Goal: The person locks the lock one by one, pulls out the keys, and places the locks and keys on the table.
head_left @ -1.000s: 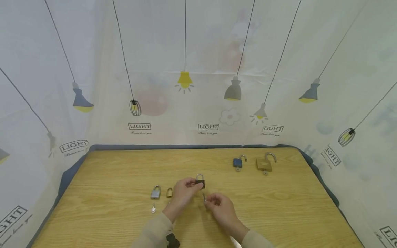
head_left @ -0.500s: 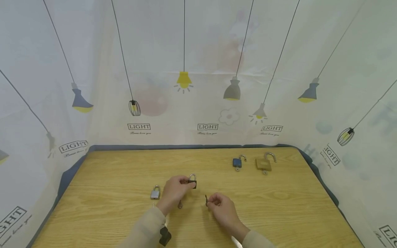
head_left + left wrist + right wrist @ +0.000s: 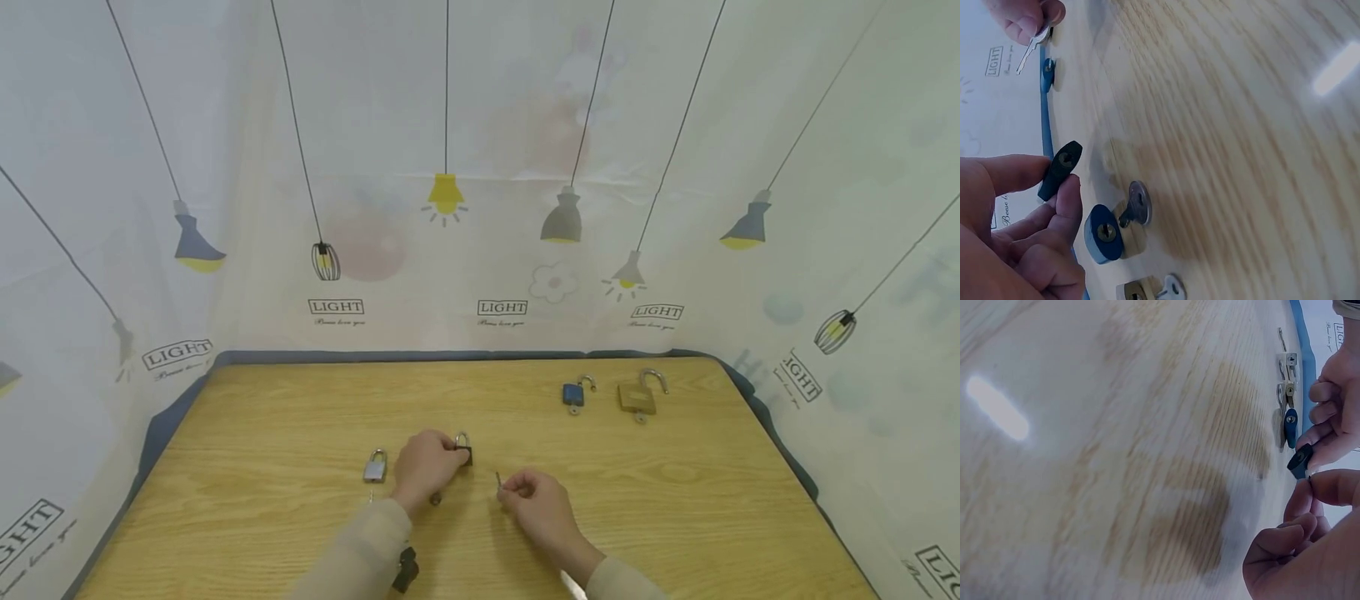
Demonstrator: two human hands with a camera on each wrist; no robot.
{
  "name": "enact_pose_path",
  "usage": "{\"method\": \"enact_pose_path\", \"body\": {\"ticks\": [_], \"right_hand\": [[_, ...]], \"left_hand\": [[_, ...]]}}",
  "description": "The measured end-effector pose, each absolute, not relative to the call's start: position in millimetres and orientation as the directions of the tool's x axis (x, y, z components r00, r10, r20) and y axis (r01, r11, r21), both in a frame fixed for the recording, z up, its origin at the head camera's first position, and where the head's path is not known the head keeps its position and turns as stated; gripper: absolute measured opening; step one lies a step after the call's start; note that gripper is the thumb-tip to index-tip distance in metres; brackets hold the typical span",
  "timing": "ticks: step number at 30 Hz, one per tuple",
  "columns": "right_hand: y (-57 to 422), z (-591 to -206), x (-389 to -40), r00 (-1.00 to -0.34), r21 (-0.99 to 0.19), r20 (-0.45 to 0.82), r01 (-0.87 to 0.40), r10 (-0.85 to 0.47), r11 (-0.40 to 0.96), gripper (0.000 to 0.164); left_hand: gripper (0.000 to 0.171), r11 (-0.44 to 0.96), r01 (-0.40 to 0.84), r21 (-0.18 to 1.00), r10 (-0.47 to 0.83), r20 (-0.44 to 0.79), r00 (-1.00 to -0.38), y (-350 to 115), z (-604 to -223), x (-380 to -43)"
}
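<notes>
My left hand [image 3: 425,468] pinches a small black padlock [image 3: 467,456] by its body. The padlock's steel shackle points away from me and looks closed. In the left wrist view the keyhole of the black padlock [image 3: 1065,161] faces the camera, with thumb and finger on its sides. To the right of it, my right hand [image 3: 540,504] pinches a small key [image 3: 498,481] between thumb and fingertip. The key [image 3: 1032,51] is apart from the padlock. In the right wrist view the key is mostly hidden by the fingers.
A silver padlock [image 3: 375,469] lies left of my left hand. Behind that hand are a blue padlock [image 3: 1104,234] and a brass one [image 3: 1132,291], keys beside them. At the back right lie an open blue padlock [image 3: 573,394] and a large open brass padlock [image 3: 637,400].
My left hand has moved left with the black padlock, away from the key, then slightly nearer to me. My right hand with the key has hardly moved.
</notes>
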State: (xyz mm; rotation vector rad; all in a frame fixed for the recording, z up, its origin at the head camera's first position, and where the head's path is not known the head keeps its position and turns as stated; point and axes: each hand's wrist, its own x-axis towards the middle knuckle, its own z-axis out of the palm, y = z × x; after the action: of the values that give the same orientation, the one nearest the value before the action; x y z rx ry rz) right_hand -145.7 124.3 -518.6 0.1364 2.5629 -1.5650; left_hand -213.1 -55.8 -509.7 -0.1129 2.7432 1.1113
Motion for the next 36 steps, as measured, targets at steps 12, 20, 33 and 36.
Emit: {"method": "enact_pose_path", "body": {"ticks": [12, 20, 33, 36], "right_hand": [[124.2, -520.6, -145.9, -0.988, -0.88, -0.155, 0.147, 0.02, 0.453, 0.009], [123.5, -520.0, -145.3, -0.987, -0.879, -0.159, 0.146, 0.009, 0.454, 0.009], [123.8, -525.2, -146.8, -0.986, -0.877, -0.164, 0.146, 0.001, 0.457, 0.01], [123.5, -525.7, -147.2, -0.986, -0.878, -0.168, 0.149, -0.002, 0.456, 0.009]], "left_hand": [[0.021, 0.771, -0.139, 0.621, -0.032, -0.181, -0.983, -49.0, -515.2, -215.5], [0.022, 0.794, -0.121, 0.596, -0.041, -0.147, -0.988, -46.5, -513.9, -214.7], [0.035, 0.88, -0.034, 0.473, -0.013, -0.047, -0.999, -43.6, -515.4, -212.9], [0.033, 0.882, -0.03, 0.471, -0.01, -0.045, -0.999, -43.7, -515.4, -212.7]]}}
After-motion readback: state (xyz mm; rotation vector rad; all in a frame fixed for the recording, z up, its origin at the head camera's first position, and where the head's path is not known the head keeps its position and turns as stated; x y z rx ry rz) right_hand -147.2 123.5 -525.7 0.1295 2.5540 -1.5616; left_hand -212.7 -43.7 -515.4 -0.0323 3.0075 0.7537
